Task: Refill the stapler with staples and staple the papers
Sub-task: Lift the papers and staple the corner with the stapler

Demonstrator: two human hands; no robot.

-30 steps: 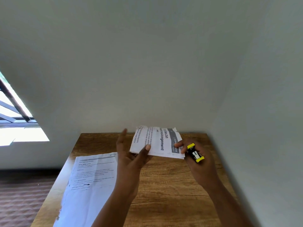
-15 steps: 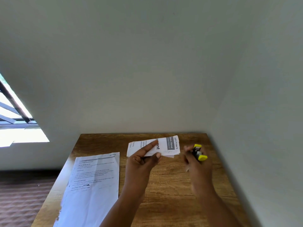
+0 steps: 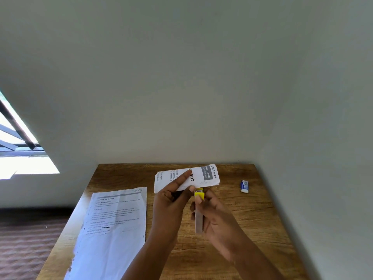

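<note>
My left hand (image 3: 173,197) pinches a bunch of printed papers (image 3: 205,175) above the far part of the wooden table (image 3: 252,219); thumb and forefinger clamp the near edge. My right hand (image 3: 218,215) grips a small yellow stapler (image 3: 199,194), its nose pointing away from me and sitting just below the papers' near edge. A pale strip-like reflection runs down from the stapler across my right palm. I cannot tell whether the stapler's jaws touch the paper.
A large printed sheet (image 3: 115,223) lies flat on the table's left side, reaching the near edge. A small blue and white staple box (image 3: 244,186) rests at the far right. Walls close in behind and to the right. A window is at left.
My right hand brought the stapler leftward from the papers' right end to just under their near edge. The staple box, hidden before by my hand, now shows. My left hand barely moved.
</note>
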